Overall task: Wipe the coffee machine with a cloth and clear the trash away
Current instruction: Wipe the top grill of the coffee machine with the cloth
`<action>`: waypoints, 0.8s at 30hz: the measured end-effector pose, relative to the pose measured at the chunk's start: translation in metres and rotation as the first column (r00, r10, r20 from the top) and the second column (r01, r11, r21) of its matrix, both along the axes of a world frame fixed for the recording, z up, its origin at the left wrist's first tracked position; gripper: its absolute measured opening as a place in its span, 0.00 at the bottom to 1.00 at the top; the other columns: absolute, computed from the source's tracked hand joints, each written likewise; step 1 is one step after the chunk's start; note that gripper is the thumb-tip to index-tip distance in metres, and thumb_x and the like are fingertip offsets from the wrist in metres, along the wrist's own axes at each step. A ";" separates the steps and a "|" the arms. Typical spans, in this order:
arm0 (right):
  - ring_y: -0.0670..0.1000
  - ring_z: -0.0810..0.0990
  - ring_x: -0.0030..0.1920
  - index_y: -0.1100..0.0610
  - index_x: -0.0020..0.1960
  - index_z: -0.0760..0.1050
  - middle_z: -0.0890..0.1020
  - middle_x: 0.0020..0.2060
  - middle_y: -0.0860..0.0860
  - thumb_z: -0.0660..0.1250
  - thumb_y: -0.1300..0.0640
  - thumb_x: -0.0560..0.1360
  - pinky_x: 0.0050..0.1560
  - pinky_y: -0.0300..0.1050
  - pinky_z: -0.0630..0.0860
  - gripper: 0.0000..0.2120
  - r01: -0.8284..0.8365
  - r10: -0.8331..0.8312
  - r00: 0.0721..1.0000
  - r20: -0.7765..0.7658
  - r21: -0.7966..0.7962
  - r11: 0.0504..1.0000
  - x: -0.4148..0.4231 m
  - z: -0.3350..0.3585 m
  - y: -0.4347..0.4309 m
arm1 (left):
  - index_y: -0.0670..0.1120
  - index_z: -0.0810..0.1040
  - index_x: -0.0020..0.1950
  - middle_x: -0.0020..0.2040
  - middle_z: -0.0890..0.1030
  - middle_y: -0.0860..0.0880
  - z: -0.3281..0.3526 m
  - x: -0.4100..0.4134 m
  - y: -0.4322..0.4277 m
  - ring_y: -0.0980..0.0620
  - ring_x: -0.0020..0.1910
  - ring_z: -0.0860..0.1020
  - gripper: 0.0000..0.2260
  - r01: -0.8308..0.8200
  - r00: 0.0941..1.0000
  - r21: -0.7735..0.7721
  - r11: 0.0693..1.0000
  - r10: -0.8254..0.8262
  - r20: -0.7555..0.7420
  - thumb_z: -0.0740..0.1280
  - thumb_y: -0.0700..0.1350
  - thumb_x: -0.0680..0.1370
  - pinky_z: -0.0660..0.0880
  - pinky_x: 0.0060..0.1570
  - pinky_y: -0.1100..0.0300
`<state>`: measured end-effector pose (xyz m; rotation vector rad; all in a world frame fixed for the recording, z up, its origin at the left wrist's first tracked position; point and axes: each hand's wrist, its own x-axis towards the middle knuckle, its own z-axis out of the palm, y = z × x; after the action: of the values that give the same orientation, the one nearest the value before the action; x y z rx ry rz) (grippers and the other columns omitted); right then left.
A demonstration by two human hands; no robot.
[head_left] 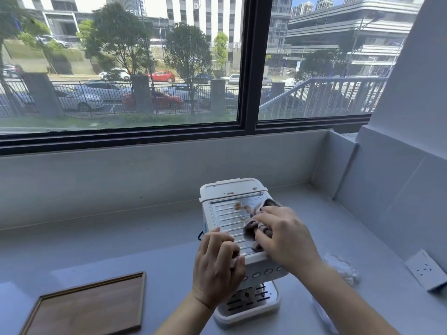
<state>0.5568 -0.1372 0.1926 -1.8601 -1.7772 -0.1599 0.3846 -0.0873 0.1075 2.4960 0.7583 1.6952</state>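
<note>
**Cloth pressed to the stained top, machine braced at its front edge**

Right hand (283, 234) has its grip closed flat over the bunched cloth (254, 226), pressing it onto the ribbed top of the coffee machine (227, 218). Left hand (217, 257) curls its grip around the machine's front corner, at about 8 o'clock from the cloth, steadying it.

Nearest, at 7 o'clock, a wooden tray (92, 308) lies well apart on the desk (121, 250). At 4 o'clock from the machine sits crumpled trash (343, 267), not yet cleared, with a wall socket (425, 269) beyond it.

Brown stains (242, 207) remain at 11 o'clock from the cloth, with more on the rear lid. A hard sideways push could probably slide or tip the light machine; dragging the cloth may smear the stains into the grooves.

Bare desk lies left and behind the machine; the wall closes in on the right.
</note>
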 end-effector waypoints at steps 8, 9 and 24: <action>0.50 0.75 0.55 0.48 0.50 0.83 0.82 0.52 0.41 0.69 0.54 0.71 0.51 0.41 0.73 0.09 -0.033 0.033 0.998 -0.058 0.014 0.999 0.003 0.004 0.004 | 0.46 0.71 0.46 0.45 0.77 0.44 0.000 0.001 0.000 0.45 0.47 0.74 0.07 -0.010 1.000 -0.003 1.000 0.010 0.009 0.61 0.48 0.80 0.74 0.60 0.46; 0.48 0.75 0.55 0.47 0.50 0.83 0.82 0.52 0.40 0.68 0.53 0.70 0.52 0.40 0.72 0.10 -0.096 0.097 0.994 -0.051 0.018 0.995 -0.005 0.001 0.001 | 0.46 0.71 0.46 0.45 0.77 0.44 -0.001 0.001 0.001 0.45 0.47 0.74 0.07 -0.005 1.000 -0.004 1.000 0.005 0.008 0.61 0.48 0.80 0.74 0.60 0.47; 0.54 0.74 0.56 0.51 0.52 0.81 0.80 0.56 0.43 0.63 0.52 0.75 0.53 0.49 0.74 0.10 0.046 -0.044 0.999 0.028 -0.102 0.994 0.015 0.009 0.036 | 0.46 0.71 0.45 0.44 0.76 0.45 0.000 0.003 0.002 0.44 0.45 0.74 0.07 -0.016 1.000 0.007 1.000 0.016 0.025 0.60 0.48 0.80 0.74 0.58 0.46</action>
<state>0.5718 -0.1010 0.2014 -1.9796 -1.7920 -0.1117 0.3880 -0.0853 0.1077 2.4752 0.7736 1.7336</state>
